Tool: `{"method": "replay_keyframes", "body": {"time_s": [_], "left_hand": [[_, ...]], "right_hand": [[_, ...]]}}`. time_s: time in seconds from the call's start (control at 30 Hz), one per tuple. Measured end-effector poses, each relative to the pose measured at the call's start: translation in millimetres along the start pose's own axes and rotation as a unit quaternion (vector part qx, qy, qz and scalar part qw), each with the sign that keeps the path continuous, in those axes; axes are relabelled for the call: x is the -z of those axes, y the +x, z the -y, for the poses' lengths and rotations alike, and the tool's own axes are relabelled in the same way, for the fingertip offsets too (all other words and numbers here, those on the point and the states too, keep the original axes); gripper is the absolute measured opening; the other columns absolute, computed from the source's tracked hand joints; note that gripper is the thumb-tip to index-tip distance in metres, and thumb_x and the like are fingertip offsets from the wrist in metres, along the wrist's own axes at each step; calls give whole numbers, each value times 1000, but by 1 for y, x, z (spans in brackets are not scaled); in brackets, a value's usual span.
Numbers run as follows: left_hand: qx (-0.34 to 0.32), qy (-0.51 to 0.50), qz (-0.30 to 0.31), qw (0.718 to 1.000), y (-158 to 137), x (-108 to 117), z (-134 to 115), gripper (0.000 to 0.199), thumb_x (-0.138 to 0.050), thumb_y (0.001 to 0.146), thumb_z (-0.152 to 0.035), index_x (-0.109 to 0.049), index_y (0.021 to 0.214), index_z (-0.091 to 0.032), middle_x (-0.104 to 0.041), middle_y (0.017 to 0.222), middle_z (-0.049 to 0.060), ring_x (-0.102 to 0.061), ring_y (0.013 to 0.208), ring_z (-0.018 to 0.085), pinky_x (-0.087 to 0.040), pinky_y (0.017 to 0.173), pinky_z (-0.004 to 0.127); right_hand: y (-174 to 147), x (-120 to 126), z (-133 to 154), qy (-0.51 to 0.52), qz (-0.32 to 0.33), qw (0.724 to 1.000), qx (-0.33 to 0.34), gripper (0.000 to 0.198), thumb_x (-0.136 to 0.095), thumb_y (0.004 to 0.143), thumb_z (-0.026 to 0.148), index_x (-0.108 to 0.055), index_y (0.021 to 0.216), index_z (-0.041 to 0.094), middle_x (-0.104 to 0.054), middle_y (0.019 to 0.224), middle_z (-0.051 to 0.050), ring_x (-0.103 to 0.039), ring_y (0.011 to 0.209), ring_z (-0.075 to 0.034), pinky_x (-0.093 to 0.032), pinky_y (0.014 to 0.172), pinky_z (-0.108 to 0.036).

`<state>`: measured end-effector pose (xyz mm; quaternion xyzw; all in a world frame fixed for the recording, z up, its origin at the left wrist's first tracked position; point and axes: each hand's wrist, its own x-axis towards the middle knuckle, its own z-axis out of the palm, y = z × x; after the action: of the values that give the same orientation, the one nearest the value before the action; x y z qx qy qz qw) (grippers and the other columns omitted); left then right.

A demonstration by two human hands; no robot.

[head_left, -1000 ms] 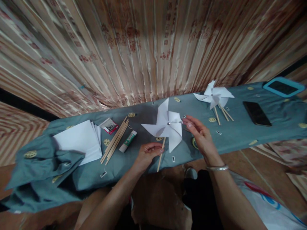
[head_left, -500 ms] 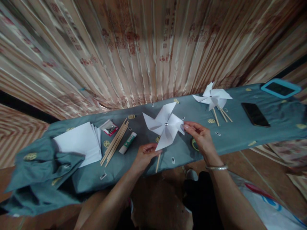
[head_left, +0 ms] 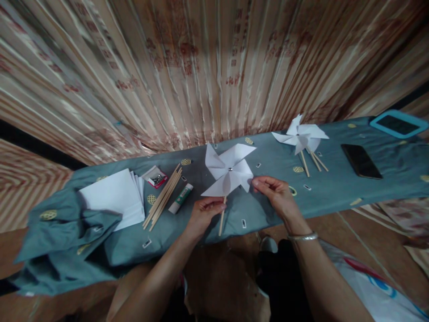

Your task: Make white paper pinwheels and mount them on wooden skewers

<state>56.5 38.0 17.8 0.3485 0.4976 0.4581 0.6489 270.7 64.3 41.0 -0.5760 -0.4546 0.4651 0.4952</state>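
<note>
A white paper pinwheel (head_left: 236,156) with a shiny pin at its centre stands over the middle of the table, in front of me. My left hand (head_left: 206,214) is closed round its thin wooden stick (head_left: 221,222), just under the paper. With thumb and fingers together, my right hand (head_left: 276,192) is at the edge of the lower right blade and seems to pinch it. Finished-looking white pinwheels (head_left: 303,134) lie overlapping further right, their sticks pointing toward me.
On the patterned green cloth (head_left: 268,165) at left are white paper sheets (head_left: 112,194), an open box of pins (head_left: 156,177), several wooden sticks (head_left: 164,197) and a glue stick (head_left: 181,199). A tape roll (head_left: 292,191), a phone (head_left: 361,161) and a blue-framed tablet (head_left: 398,124) are at right.
The pinwheel's blades have turned clockwise about the pin. My right hand has shifted slightly down and left with the blade edge. My left hand still grips the stick.
</note>
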Motion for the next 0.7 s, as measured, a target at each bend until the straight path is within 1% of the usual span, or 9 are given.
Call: {"method": "replay_keyframes", "body": {"time_s": [0.13, 0.27, 0.4, 0.5, 0.7], "left_hand": [[2, 8, -2, 1000, 0, 0, -1, 26, -86, 53, -28, -78, 75, -16, -73, 71, 4, -62, 64, 15, -50, 69, 29], [10, 3, -3, 1000, 0, 0, -1, 27, -86, 52, -29, -77, 73, -16, -73, 70, 4, -62, 64, 15, -50, 69, 28], [9, 2, -13, 1000, 0, 0, -2, 26, -86, 51, -29, -77, 72, -16, -73, 69, 3, -62, 64, 14, -50, 67, 27], [6, 4, -18, 1000, 0, -1, -1, 28, -87, 50, -30, -77, 73, -16, -73, 69, 3, -62, 65, 15, -51, 69, 28], [4, 9, -5, 1000, 1, -1, 0, 28, -86, 53, -30, -77, 75, -16, -73, 71, 4, -62, 65, 15, -50, 69, 28]], "right_hand": [[-2, -4, -1, -14, 11, 1000, -4, 43, -81, 56, 62, -72, 68, 21, -64, 58, 0, -54, 56, -14, -44, 58, -29], [-2, -5, 0, -16, 17, 1000, -6, 42, -80, 58, 61, -70, 65, 21, -62, 57, 1, -51, 55, -13, -41, 58, -28], [-5, -5, 2, 0, 31, 999, -18, 42, -79, 59, 61, -68, 60, 20, -59, 54, 1, -49, 55, -12, -40, 58, -28], [-7, -7, 2, 18, 42, 999, -23, 41, -79, 59, 60, -68, 62, 21, -60, 54, 1, -49, 54, -12, -40, 58, -28], [-7, -11, 3, 10, 32, 999, -29, 46, -82, 51, 63, -70, 65, 20, -61, 55, 2, -49, 54, -12, -40, 57, -28]]}}
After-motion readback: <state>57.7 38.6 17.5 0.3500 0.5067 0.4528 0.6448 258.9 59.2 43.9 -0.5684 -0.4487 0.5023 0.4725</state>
